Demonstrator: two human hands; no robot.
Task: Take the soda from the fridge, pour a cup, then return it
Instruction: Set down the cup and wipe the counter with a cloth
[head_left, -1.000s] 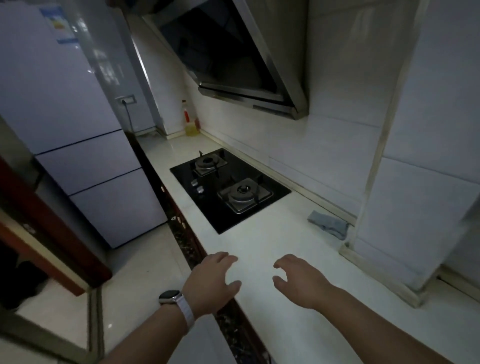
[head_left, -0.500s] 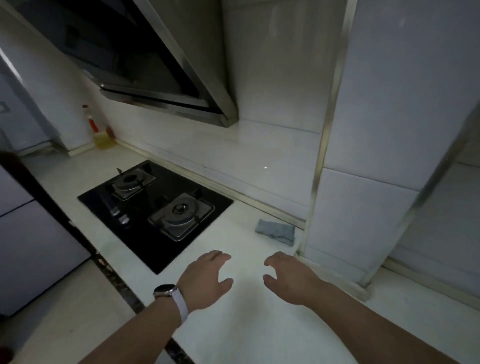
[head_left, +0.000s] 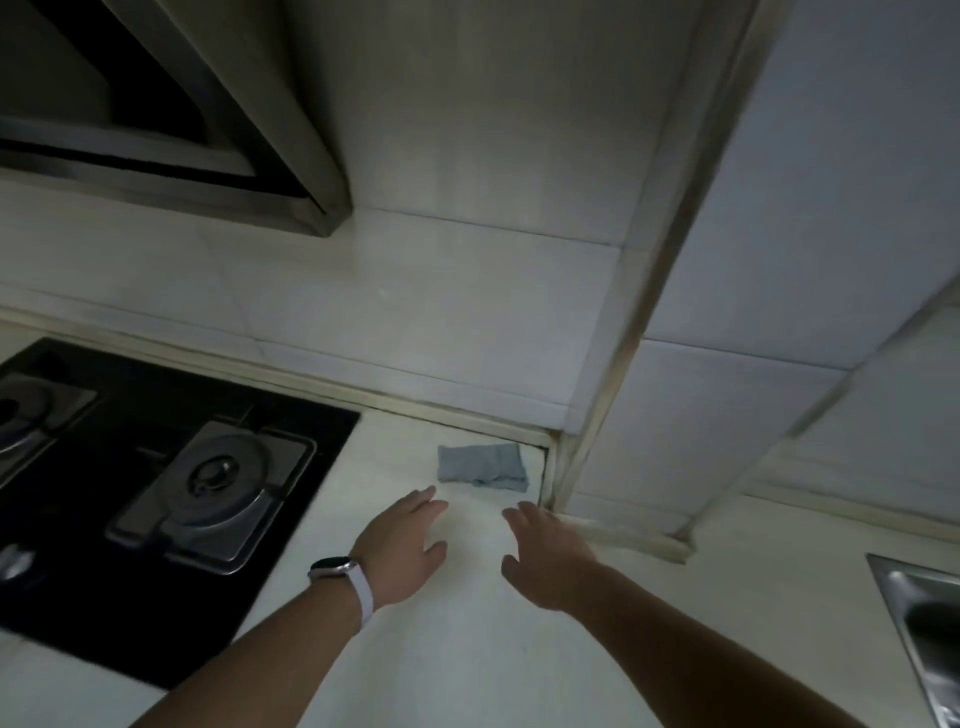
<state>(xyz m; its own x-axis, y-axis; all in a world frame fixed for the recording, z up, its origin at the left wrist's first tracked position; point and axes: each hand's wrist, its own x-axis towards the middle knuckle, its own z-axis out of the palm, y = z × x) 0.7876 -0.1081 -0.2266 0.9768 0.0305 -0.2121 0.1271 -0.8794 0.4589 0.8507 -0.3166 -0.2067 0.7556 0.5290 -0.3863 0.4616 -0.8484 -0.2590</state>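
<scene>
No soda, cup or fridge shows in the head view now. My left hand (head_left: 404, 551), with a watch on a white strap at the wrist, reaches forward over the pale countertop (head_left: 457, 665) with fingers apart and nothing in it. My right hand (head_left: 545, 558) is beside it, about a hand's width to the right, also open and empty. Both hover just short of a folded grey cloth (head_left: 482, 466) that lies against the wall corner.
A black gas hob (head_left: 156, 499) with two burners fills the left of the counter. A range hood (head_left: 171, 119) hangs above it. A tiled pillar (head_left: 727, 364) juts out at the right, and a steel sink's corner (head_left: 919, 623) shows at the far right edge.
The view has swung right: the fridge and the bottle in the far corner have left the frame, and the sink has come in. Both hands have moved forward toward the grey cloth.
</scene>
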